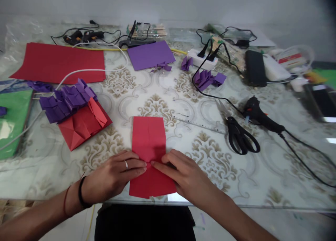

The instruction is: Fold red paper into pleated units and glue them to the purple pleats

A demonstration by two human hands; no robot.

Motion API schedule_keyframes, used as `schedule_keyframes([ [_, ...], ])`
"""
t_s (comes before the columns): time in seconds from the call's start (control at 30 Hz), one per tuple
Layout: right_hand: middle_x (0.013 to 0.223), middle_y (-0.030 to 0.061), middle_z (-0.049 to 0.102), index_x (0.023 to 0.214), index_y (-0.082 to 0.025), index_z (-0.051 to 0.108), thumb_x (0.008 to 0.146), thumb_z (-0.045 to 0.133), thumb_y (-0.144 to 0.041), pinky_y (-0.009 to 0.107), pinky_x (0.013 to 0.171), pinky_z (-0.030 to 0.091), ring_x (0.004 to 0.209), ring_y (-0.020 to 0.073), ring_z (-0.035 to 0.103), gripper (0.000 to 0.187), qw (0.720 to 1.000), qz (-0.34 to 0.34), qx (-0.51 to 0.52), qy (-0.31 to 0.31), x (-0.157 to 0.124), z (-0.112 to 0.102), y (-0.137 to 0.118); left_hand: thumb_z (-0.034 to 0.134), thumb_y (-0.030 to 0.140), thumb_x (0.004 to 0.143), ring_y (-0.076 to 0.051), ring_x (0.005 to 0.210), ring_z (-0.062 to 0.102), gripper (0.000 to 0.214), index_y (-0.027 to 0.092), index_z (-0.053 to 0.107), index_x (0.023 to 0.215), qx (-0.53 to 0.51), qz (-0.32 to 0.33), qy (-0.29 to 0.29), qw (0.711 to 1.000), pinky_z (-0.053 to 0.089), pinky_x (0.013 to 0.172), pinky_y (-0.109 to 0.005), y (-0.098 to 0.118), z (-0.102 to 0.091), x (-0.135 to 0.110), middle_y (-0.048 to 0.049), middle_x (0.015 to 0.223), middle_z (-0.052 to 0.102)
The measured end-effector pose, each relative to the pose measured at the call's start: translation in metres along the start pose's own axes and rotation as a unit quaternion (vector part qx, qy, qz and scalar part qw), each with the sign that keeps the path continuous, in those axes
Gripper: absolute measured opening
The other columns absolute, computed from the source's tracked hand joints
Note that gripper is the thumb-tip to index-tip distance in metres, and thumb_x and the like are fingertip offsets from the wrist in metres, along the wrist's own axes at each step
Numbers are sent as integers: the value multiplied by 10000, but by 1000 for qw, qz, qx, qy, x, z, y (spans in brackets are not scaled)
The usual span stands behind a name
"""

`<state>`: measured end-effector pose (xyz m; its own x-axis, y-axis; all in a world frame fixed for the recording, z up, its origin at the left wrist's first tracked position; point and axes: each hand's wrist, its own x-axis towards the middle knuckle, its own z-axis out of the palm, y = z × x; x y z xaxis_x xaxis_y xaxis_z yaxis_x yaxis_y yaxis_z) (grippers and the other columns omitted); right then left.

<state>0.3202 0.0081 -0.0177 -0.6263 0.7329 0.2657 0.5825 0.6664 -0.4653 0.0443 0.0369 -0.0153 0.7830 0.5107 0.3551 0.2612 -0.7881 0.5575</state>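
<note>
While the red strip (148,134) is lying left of the scissors (239,137), the left hand (115,174) and right hand (187,171) are pinching its crease, apparently folding; the next move is probably calling for even outward pressure.

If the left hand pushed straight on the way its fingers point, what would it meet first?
Most likely the right hand, whose fingertips face those of the left hand over the red paper. Whether they already touch is hard to tell.
</note>
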Motion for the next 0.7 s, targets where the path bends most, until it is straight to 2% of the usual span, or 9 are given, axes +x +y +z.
schedule_keyframes([
  [0.1, 949, 91, 674, 1294, -132, 719, 974, 449, 38, 353, 726, 575, 857, 227, 610, 453, 999, -12, -36, -10, 0, -1, -3, 478, -12, 1010, -251, 1179, 689, 403, 114, 665, 1344, 24, 15, -11, 1000, 615, 1022, -409, 1, 3, -5, -122, 1226, 778],
  [0.3, 945, 88, 669, 1299, -127, 713, 1004, 463, 13, 354, 744, 556, 854, 225, 604, 411, 998, -21, -49, -20, 2, -3, -4, 469, -27, 1003, -259, 1279, 651, 449, 164, 675, 1353, 40, -15, -3, 999, 619, 1034, -407, 3, 3, -5, -119, 1327, 744],
  [0.43, 917, 86, 664, 1273, -112, 715, 996, 425, 29, 364, 721, 530, 842, 233, 581, 425, 996, -35, -82, -19, 3, -3, -6, 460, -26, 1004, -240, 1237, 694, 484, 145, 622, 1428, 31, 20, -4, 999, 619, 1041, -395, 1, 1, -6, -104, 1276, 784],
  [0.6, 977, 111, 690, 1297, -131, 703, 960, 500, -4, 414, 744, 531, 904, 271, 596, 414, 990, -52, -117, -55, 2, -6, -10, 441, 36, 1056, -240, 1316, 672, 428, 133, 607, 1438, 89, 40, -60, 993, 552, 1149, -436, 1, -2, -11, -106, 1364, 754],
  [0.7, 1039, 129, 717, 1308, -130, 700, 955, 516, -19, 420, 775, 543, 942, 280, 617, 413, 989, -56, -119, -66, 0, -8, -12, 436, 41, 1056, -242, 1329, 667, 410, 118, 606, 1421, 110, 44, -85, 989, 555, 1142, -422, 4, -5, -12, -99, 1391, 744],
])
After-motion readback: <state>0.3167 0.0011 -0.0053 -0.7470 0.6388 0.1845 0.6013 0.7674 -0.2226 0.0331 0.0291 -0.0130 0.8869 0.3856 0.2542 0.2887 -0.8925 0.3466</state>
